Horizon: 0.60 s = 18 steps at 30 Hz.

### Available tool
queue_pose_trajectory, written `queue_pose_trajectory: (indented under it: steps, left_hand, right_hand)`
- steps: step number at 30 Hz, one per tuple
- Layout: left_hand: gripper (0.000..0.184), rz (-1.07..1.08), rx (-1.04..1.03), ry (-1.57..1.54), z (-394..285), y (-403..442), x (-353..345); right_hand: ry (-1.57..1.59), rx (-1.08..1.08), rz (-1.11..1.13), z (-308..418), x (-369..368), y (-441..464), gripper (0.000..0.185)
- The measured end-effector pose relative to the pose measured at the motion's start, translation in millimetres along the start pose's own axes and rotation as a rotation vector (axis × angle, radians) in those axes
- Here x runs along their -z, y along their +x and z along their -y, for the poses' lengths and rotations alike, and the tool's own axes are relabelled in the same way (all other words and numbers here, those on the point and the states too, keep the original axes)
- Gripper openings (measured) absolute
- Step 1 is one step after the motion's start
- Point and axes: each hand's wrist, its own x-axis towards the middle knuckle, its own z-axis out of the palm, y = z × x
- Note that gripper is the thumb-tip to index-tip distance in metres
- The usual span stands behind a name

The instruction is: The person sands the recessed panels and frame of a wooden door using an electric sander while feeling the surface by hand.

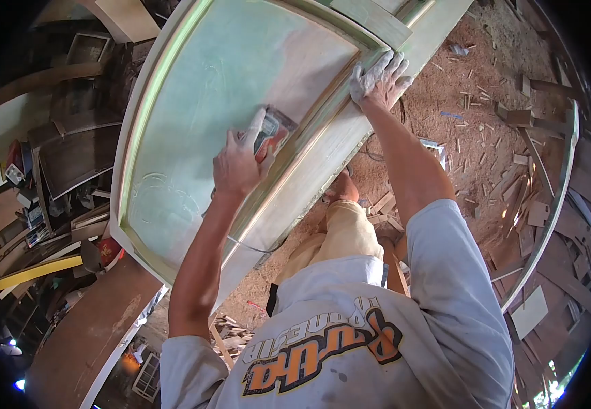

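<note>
My left hand point(237, 165) is wrapped round a red and black electric sander point(273, 135). The sander rests on a pale green and pinkish wooden door panel point(193, 102), close to the raised moulding point(309, 126) along its side. My right hand point(381, 80), coated in white dust, lies with fingers spread on the frame's outer edge near the upper corner. A thin grey cable point(249, 247) runs below my left wrist and across the frame. Swirling pale marks show on the panel's lower left. The sander's underside is hidden.
Wood scraps point(513, 198) and offcuts litter the brown ground at right. A long curved wooden piece point(568, 170) stands there. Stacked boards point(57, 157) and a brown panel point(91, 327) lie at left. My bare foot point(343, 187) is just beside the frame.
</note>
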Motion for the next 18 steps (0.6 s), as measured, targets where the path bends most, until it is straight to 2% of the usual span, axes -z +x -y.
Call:
queue_pose_trajectory:
  steps: [4, 12, 18]
  left_hand:
    - [0.086, -0.051, 0.067, 0.003, 31.5, -39.4, -2.9]
    - [0.089, -0.035, 0.053, 0.083, 132.3, -151.1, -10.7]
    - [0.086, 0.030, 0.031, 0.055, 137.9, -163.9, -11.7]
  right_hand:
    - [-0.015, -0.004, 0.015, 1.1, 4.6, -2.2, 0.102]
    - [-0.045, -0.004, 0.042, 2.3, 7.5, -2.3, 0.102]
    - [-0.058, -0.001, 0.021, 2.3, -0.1, -1.2, 0.102]
